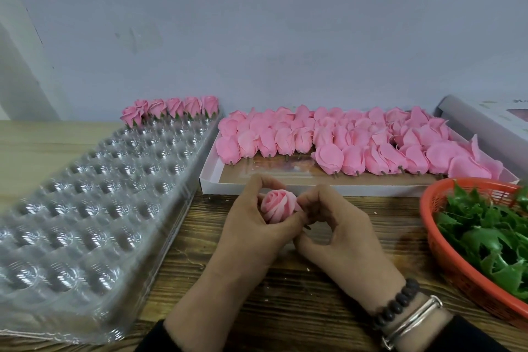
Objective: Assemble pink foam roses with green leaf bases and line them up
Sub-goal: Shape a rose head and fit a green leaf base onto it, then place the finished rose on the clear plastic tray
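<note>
A pink foam rose (277, 205) is held above the wooden table between both hands. My left hand (251, 226) curls around its left side and underside. My right hand (334, 226) pinches its right edge with fingertips. Several finished roses with green bases (171, 108) stand in a row at the far end of the clear plastic cavity tray (85, 203). Many loose pink roses (343, 140) lie in a shallow white box (211, 177). Green leaf bases (491, 231) fill an orange basket (445, 260) at the right.
The wooden table (285, 294) runs under everything, against a pale wall. A white box lid (485, 117) leans at the far right behind the rose box. The plastic tray lies along the left side of the table.
</note>
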